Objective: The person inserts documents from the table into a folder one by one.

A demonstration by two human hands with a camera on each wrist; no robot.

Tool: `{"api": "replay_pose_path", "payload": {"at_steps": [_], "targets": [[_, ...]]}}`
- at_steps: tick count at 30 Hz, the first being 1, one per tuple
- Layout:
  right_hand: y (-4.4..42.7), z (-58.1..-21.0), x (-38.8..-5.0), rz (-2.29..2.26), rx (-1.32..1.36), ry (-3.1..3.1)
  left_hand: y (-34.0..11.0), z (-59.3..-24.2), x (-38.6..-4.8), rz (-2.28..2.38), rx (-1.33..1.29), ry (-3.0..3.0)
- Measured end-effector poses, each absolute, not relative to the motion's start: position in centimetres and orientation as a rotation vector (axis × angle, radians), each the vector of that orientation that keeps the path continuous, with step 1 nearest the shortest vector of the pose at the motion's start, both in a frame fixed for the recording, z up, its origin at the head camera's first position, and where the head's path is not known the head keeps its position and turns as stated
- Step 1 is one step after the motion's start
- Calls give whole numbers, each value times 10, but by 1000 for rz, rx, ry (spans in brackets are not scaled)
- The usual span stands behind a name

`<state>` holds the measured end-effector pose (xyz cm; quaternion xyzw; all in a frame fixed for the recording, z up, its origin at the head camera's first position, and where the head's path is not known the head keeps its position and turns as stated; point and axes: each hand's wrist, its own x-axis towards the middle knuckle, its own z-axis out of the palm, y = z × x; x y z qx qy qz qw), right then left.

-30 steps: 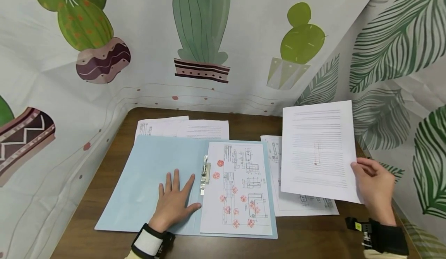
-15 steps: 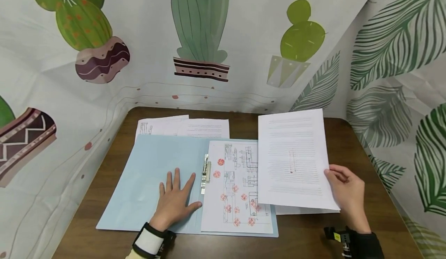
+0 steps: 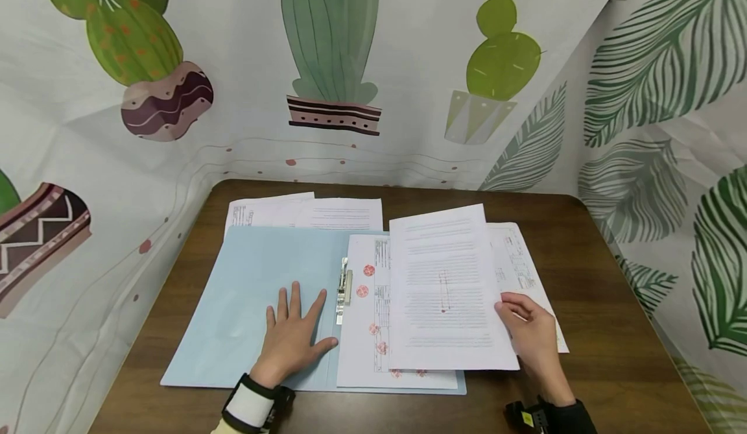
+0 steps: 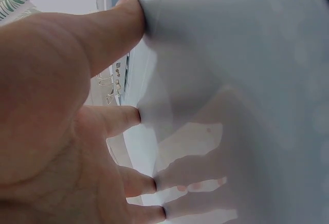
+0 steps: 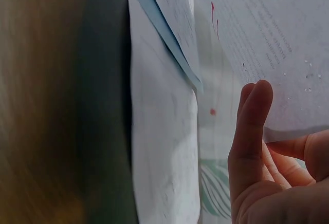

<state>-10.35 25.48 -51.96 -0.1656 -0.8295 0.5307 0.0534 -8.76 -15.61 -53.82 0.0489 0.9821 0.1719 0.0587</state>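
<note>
My left hand [image 3: 294,346] lies spread on the inner left cover of an open light-blue folder [image 3: 257,259]; in the left wrist view its fingertips touch the glossy cover. My right hand [image 3: 532,330] pinches the right edge of a printed sheet of paper [image 3: 443,252] between thumb and fingers. That sheet hangs over the folder's right side, partly covering a drawing sheet with red stamps [image 3: 362,311] that lies there. A metal clip [image 3: 343,291] sits along the folder's spine. In the right wrist view the held paper [image 5: 293,70] stands raised above the folder and the sheet beneath.
Behind the folder, printed sheets [image 3: 344,213] stick out from under it. Another drawing sheet [image 3: 519,259] lies on the brown table [image 3: 578,278] at the folder's right, partly hidden. A cactus-print cloth [image 3: 245,51] hangs along the back.
My right hand has carried the printed sheet leftward, from over the right-hand drawing sheet to above the folder's stamped sheet. The left hand has stayed in place.
</note>
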Motion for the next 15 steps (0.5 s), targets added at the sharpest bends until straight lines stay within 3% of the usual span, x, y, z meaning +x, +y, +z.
{"api": "replay_pose_path", "payload": {"at_steps": [15], "targets": [[212,-531,-95,1800,-442,-2560,-158,-544,-88,522,165,2986]]}}
